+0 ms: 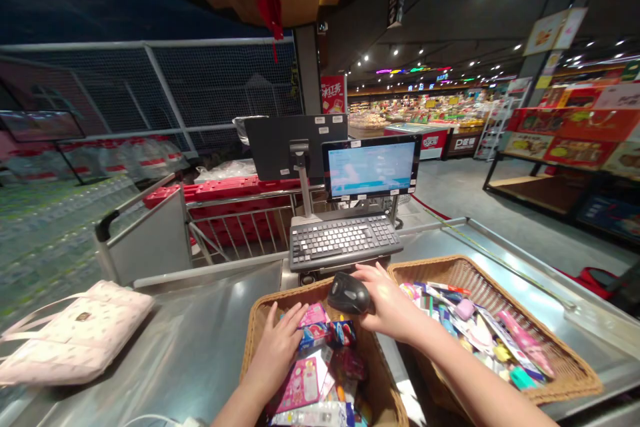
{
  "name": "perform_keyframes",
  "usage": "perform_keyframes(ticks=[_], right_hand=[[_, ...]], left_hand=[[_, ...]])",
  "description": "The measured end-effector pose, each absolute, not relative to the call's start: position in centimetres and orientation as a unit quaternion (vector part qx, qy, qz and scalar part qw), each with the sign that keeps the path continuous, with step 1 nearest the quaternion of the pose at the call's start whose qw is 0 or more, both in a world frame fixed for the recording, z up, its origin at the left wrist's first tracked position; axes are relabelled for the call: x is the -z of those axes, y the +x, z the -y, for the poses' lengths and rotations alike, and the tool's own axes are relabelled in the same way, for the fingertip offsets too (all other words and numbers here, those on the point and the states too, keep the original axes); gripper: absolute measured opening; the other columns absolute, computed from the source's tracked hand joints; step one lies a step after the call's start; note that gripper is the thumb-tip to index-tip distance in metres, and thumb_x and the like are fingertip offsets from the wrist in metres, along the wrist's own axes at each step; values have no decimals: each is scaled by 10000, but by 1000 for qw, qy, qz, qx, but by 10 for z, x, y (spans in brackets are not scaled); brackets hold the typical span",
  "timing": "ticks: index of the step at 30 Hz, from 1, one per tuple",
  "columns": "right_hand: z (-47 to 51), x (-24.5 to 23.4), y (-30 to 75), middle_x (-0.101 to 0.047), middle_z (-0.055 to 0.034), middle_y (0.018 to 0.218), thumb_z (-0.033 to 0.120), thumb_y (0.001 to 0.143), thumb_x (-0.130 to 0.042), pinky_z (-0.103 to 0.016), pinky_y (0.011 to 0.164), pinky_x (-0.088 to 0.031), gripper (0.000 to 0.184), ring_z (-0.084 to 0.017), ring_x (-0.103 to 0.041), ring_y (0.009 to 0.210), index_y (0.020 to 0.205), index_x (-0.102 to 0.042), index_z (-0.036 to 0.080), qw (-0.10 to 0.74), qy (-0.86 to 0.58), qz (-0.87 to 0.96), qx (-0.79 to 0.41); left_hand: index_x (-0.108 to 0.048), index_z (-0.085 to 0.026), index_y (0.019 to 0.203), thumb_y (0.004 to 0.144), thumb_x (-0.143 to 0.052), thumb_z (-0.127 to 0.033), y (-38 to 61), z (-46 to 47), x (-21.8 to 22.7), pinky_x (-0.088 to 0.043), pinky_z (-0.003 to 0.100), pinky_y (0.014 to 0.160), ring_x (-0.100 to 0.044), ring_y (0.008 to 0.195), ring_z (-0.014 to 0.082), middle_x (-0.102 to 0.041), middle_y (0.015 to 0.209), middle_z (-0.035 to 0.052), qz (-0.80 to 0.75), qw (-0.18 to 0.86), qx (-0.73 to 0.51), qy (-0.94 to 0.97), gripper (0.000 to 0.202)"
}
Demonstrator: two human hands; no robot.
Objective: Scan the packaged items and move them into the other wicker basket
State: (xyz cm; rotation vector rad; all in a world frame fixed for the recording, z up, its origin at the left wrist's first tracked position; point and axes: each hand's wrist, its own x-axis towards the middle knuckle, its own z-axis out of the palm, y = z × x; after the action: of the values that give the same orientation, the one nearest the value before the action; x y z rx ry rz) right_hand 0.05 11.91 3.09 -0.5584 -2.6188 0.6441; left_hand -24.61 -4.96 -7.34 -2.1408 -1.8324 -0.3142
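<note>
Two bare hands at work over a metal worktop (pixel 200 340), a store floor beyond.

Right hand (pixel 393 307): reaches in from the right, grip closed around a black device (pixel 347 292) (scanner-like, by its rounded head). Device sits over the far end of the left basket (pixel 385 373), just this side of the keyboard (pixel 345 240).

Left hand (pixel 277 347): grip released, palm down, fingers extended over the left side of the same basket. Fingertips close to the blue-and-red packets (pixel 315 333); whether they touch, cannot tell. Pink card (pixel 300 383) lies nearer the wearer, beside that hand. More small wrapped goods around it, some too blurred to name.

Right basket (pixel 570 363): wicker, same tan as the other, set to the right of it. Holds a loose jumble of small colourful goods, a pink item (pixel 525 343) toward its right side. The right forearm crosses its near left part.

Behind the keyboard: a lit screen (pixel 373 170), facing the wearer; left of it, a second monitor (pixel 280 147), back turned this way.

Far left of the worktop: a pale pink bag (pixel 80 333), lying over, straps pointing left. White cable (pixel 155 417) at the near edge of view.
</note>
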Motion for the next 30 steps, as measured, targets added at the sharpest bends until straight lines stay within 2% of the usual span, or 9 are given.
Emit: perform_keyframes(ticks=[5, 8, 12, 15, 18, 21, 25, 30], right_hand=[[-125, -31, 18, -628, -89, 1253, 175, 631, -641, -613, 1174, -141, 505, -342, -422, 1352, 1132, -668, 234, 199, -210, 928, -233], [-131, -35, 36, -634, -86, 1233, 165, 613, -630, -587, 1175, -174, 488, -338, -426, 1345, 1095, -674, 226, 204, -222, 924, -235], [-143, -46, 68, -651, -84, 1189, 115, 588, -599, -499, 1169, -264, 492, -303, -483, 1296, 1064, -668, 216, 233, -236, 916, -227], [-155, -55, 96, -638, -104, 1238, 111, 600, -600, -517, 1156, -285, 524, -306, -494, 1290, 1113, -649, 205, 257, -271, 903, -211], [-169, -61, 126, -602, -133, 1310, 137, 635, -610, -560, 1147, -277, 546, -325, -475, 1316, 1179, -621, 187, 275, -313, 889, -189], [-186, -63, 157, -587, -143, 1335, 158, 654, -622, -569, 1149, -269, 550, -333, -469, 1324, 1204, -607, 184, 295, -339, 879, -159], [-206, -60, 193, -585, -139, 1340, 177, 661, -648, -601, 1145, -261, 564, -352, -462, 1329, 1222, -591, 198, 308, -363, 869, -138], [-218, -57, 225, -598, -146, 1317, 200, 669, -682, -586, 1155, -274, 564, -351, -458, 1337, 1224, -579, 187, 309, -387, 855, -155]], left_hand=[[-642, -221, 782, 870, -536, -121, -247, 48, 85, -30, 603, 1200, -540, 1288, 254, -600, 1378, 68, 621, 152, 81, -765, 170], [-653, -237, 773, 864, -539, -134, -248, 39, 85, -31, 608, 1197, -545, 1280, 264, -616, 1359, 66, 607, 167, 81, -773, 178], [-679, -278, 991, 885, -547, -217, -228, 5, 69, -194, 618, 1169, -525, 1295, 269, -577, 1400, 86, 572, 176, 115, -793, 179], [-656, -268, 1112, 879, -569, -241, -188, -37, 51, -296, 625, 1119, -446, 1359, 297, -486, 1478, 118, 571, 161, 140, -793, 250], [-612, -244, 1219, 847, -621, -238, -136, -86, 37, -245, 646, 1133, -322, 1431, 332, -373, 1548, 142, 560, 135, 164, -801, 372], [-567, -250, 1286, 839, -659, -318, -84, -139, 34, -194, 655, 1149, -264, 1456, 343, -313, 1576, 148, 532, 98, 190, -819, 462], [-486, -263, 1376, 769, -740, -366, -28, -207, 53, -157, 672, 1155, -259, 1456, 356, -375, 1545, 152, 485, 58, 192, -851, 666], [-449, -250, 1418, 737, -755, -280, 17, -270, 88, -128, 672, 1171, -324, 1423, 370, -476, 1482, 135, 454, 43, 200, -868, 747]])
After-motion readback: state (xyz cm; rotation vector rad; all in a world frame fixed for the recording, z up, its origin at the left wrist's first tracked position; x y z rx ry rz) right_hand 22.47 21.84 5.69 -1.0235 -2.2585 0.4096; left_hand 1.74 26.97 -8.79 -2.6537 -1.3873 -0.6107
